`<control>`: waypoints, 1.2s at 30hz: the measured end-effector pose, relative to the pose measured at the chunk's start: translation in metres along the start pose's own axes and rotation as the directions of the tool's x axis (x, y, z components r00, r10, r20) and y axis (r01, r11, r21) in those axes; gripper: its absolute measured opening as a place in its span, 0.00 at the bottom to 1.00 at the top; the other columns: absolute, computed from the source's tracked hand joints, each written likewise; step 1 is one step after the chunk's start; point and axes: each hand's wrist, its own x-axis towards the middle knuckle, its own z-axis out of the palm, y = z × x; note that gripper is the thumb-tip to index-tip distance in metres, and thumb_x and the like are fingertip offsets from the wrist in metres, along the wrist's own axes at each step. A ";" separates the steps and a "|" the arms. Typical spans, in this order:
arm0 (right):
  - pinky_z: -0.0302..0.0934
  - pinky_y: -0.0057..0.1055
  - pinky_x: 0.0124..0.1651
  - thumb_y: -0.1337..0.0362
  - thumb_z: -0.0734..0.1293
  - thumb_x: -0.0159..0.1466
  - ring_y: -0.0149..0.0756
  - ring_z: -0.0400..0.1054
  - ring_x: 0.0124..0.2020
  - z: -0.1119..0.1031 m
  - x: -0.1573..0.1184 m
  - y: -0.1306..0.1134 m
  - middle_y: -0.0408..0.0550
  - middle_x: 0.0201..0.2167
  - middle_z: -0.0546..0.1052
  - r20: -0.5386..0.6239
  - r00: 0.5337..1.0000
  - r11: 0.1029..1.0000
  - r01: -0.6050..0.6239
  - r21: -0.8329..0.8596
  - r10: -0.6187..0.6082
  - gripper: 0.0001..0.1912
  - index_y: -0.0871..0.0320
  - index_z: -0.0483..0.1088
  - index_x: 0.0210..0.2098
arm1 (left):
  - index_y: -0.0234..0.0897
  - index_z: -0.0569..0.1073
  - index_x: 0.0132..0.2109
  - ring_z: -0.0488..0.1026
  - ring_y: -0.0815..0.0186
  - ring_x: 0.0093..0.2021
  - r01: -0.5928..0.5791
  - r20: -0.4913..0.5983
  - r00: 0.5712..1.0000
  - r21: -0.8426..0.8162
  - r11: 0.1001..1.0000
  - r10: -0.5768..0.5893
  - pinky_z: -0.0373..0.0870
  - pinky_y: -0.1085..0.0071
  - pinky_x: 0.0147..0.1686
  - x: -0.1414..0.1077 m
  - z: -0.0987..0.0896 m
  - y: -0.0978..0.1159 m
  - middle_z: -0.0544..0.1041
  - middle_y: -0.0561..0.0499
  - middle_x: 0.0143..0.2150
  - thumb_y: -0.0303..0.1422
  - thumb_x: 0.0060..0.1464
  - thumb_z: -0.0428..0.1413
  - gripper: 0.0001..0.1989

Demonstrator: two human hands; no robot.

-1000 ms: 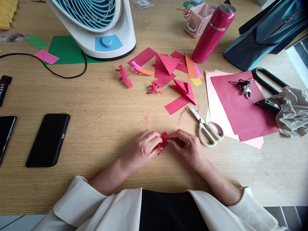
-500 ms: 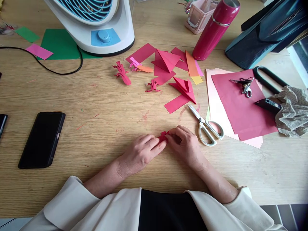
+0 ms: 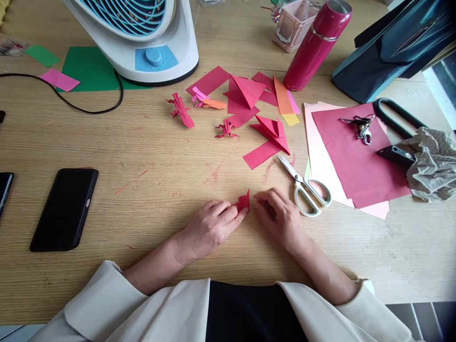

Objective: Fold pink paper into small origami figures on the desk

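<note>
A small folded red paper piece [image 3: 243, 201] is pinched between the thumb and fingers of my left hand [image 3: 213, 225], low over the table. One pointed flap of it stands up. Just to its right is my right hand [image 3: 280, 216], its fingers curled and its thumb near the index finger, not touching the paper. Nothing shows between those fingertips. White-handled scissors [image 3: 307, 190] lie right of my right hand. Beyond the hands are a small red folded frog [image 3: 227, 128], another folded red figure [image 3: 181, 110] and larger red folded pieces [image 3: 247, 90].
A white fan [image 3: 171, 52] stands at the back left, with green paper [image 3: 85, 71] and a cable beside it. A black phone [image 3: 64, 209] lies left. Toward the right are a red bottle [image 3: 317, 47], a paper stack [image 3: 359, 161], keys, a dark bag [image 3: 384, 57] and crumpled cloth [image 3: 434, 166].
My right hand has let go of the red paper and moved slightly right. A pointed flap of the paper now shows upright. My left hand has stayed nearly in place.
</note>
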 end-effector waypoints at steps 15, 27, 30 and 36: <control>0.65 0.44 0.42 0.73 0.62 0.69 0.45 0.66 0.41 -0.004 -0.032 0.009 0.56 0.47 0.76 0.193 0.937 0.908 0.334 -0.254 -0.291 0.24 0.55 0.63 0.64 | 0.29 0.60 0.68 0.68 0.58 0.48 -0.016 0.134 0.991 -0.032 0.999 0.020 0.67 0.60 0.48 0.000 -0.004 -0.004 0.75 0.44 0.49 0.26 0.67 0.47 0.24; 0.65 0.41 0.41 0.73 0.63 0.69 0.43 0.64 0.39 -0.003 -0.027 0.002 0.55 0.43 0.76 0.160 0.949 0.909 0.308 -0.280 -0.273 0.17 0.61 0.69 0.57 | 0.34 0.60 0.69 0.67 0.60 0.50 0.045 0.158 0.987 -0.096 0.994 -0.029 0.65 0.61 0.52 -0.004 -0.001 -0.005 0.73 0.45 0.58 0.26 0.67 0.48 0.24; 0.65 0.40 0.41 0.73 0.62 0.69 0.42 0.64 0.39 -0.003 -0.026 0.001 0.56 0.43 0.75 0.169 0.948 0.911 0.307 -0.274 -0.268 0.17 0.62 0.70 0.56 | 0.33 0.63 0.67 0.65 0.60 0.55 0.034 0.120 0.993 -0.113 0.993 -0.020 0.64 0.63 0.54 -0.003 -0.001 -0.005 0.71 0.46 0.62 0.26 0.67 0.49 0.22; 0.65 0.40 0.41 0.74 0.63 0.69 0.42 0.64 0.38 -0.002 -0.025 0.000 0.56 0.43 0.75 0.167 0.944 0.910 0.321 -0.264 -0.284 0.15 0.64 0.70 0.54 | 0.32 0.67 0.64 0.65 0.59 0.57 0.010 0.080 0.997 -0.099 0.995 -0.002 0.64 0.61 0.53 0.000 0.000 -0.005 0.73 0.46 0.62 0.27 0.67 0.51 0.21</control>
